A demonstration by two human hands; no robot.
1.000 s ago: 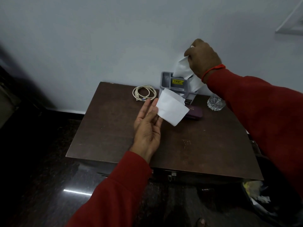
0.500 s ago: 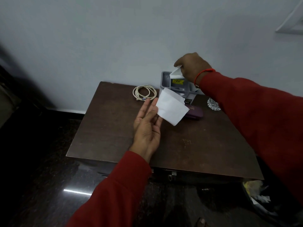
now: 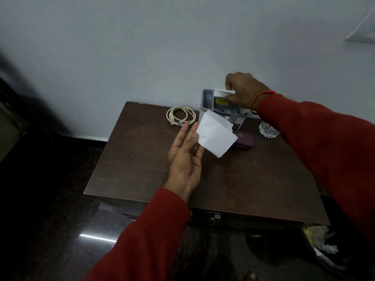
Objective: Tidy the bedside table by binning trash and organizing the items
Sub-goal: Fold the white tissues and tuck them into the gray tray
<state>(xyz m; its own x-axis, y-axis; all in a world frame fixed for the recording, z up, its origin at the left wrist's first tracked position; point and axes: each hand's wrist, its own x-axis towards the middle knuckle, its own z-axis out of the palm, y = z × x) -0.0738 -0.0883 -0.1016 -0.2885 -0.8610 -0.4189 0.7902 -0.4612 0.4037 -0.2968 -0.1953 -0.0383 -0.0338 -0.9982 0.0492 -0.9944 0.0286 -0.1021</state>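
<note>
Since the earlier frame, right hand (image 3: 244, 90) has lowered, fingers pinching a folded white paper (image 3: 224, 92) over the grey organizer (image 3: 209, 100) at upper centre. Left hand (image 3: 185, 157), fingers straight and together, holds a white sheet (image 3: 216, 137) mid-frame above the bedside table (image 3: 142, 159).

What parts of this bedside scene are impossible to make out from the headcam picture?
- Grey organizer: its right side is hidden behind the right hand.
- Yellow label: print too small to read.
- Purple case: left end covered by the white paper that the left hand holds.
- Bin: cut off by the frame's lower right corner, contents dark.
</note>
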